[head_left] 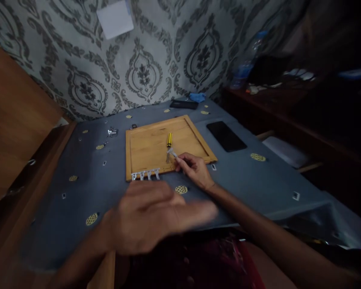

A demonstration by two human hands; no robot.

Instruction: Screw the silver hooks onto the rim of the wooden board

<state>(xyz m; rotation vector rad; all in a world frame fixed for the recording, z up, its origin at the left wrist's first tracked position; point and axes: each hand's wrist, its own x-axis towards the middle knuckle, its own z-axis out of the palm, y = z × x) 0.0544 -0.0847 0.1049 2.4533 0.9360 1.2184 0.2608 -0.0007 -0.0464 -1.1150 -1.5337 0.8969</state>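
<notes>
My right hand pinches a small silver metal piece between thumb and fingertips, over the front part of a framed wooden panel. Beside that piece lies a screwdriver with a yellow and black handle; its shaft points towards me. Several small metal brackets stand in a row along the panel's front left edge. Closer to the camera, my left hand is raised above the front of the table, blurred, with a digit stretched out to the right. I see nothing held in it.
On the patterned grey-blue tablecloth, a black phone lies right of the panel. Small metal parts are at the left, a dark flat object and a blue cloth at the back. A water bottle stands on the right-hand furniture.
</notes>
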